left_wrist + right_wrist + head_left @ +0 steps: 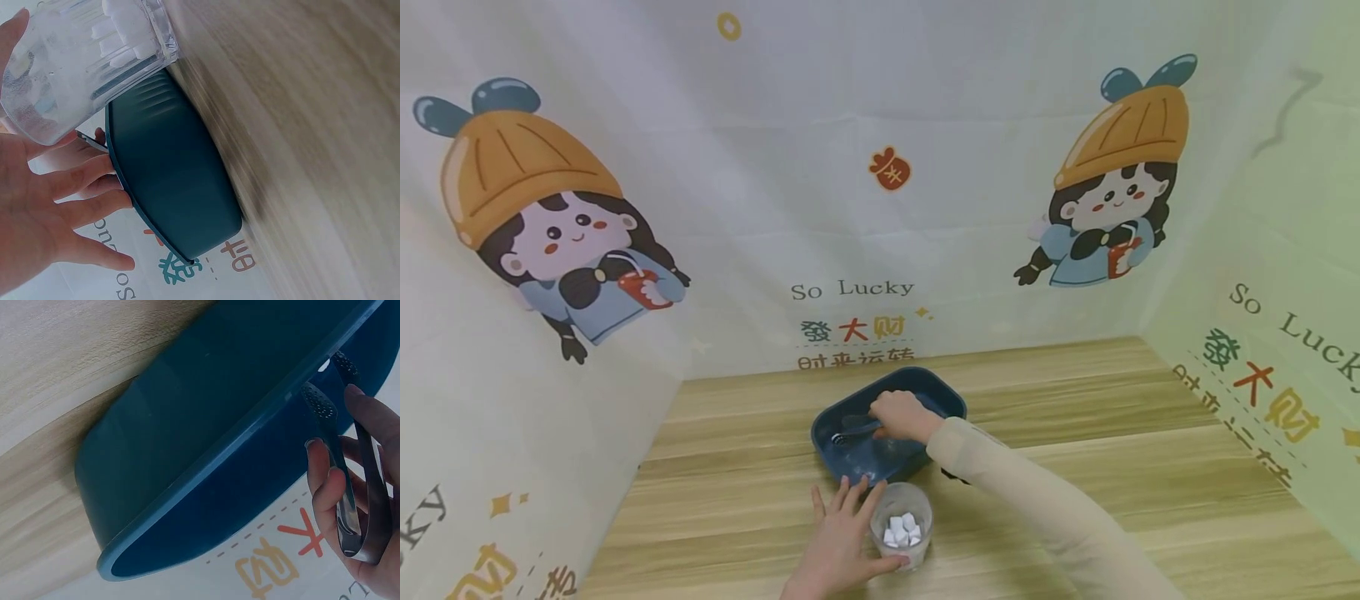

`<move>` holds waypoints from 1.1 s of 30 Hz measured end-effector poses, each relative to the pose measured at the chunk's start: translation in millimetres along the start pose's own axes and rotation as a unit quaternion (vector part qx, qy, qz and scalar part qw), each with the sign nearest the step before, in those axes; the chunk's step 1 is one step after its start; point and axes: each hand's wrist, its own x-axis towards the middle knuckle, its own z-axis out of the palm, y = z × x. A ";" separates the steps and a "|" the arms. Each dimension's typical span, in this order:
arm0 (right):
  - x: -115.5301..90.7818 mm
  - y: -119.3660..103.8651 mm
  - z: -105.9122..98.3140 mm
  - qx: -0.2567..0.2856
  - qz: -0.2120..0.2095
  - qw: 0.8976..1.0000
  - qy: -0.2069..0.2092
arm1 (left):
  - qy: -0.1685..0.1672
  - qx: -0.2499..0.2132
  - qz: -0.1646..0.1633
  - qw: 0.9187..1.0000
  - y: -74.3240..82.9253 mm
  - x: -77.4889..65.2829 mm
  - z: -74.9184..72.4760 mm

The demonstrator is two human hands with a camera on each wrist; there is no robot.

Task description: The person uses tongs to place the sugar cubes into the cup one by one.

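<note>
My left hand (838,542) holds a clear cup (904,497) between thumb and index finger, the other fingers spread. Those fingertips reach the near rim of a dark blue basin (880,462). Several white cubes (901,531) lie in the cup. Over the basin, my right hand (904,415) grips metal tongs (374,481) by their bent end. Their perforated tips point down into the basin and stand apart in the right wrist view. A small white piece (324,365) shows close to these tips, partly hidden by the rim.
The basin and cup stand on a wood-grain table (715,492), the cup just in front of the basin. Printed white cloth (760,200) walls the table at the back and both sides. My right sleeve (1037,500) crosses over the table's right part.
</note>
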 end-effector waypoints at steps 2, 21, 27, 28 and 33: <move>1.6 -1.4 2.0 -0.007 -0.002 1.000 0.000 | 0.005 0.000 0.002 1.000 0.3 -0.4 0.2; 7.7 -10.9 1.8 -0.024 0.011 1.000 0.014 | 0.013 0.001 0.010 1.000 -0.4 -1.5 1.1; 5.1 -6.4 3.3 -0.009 0.008 1.000 0.019 | 0.014 0.005 0.008 1.000 0.3 -2.6 1.6; 5.0 -5.7 3.3 -0.007 0.007 1.000 0.021 | 0.013 0.005 0.007 1.000 0.5 -2.4 1.3; 5.8 -3.0 1.4 0.001 0.011 1.000 0.023 | 0.008 0.001 0.005 1.000 0.5 -1.3 -0.5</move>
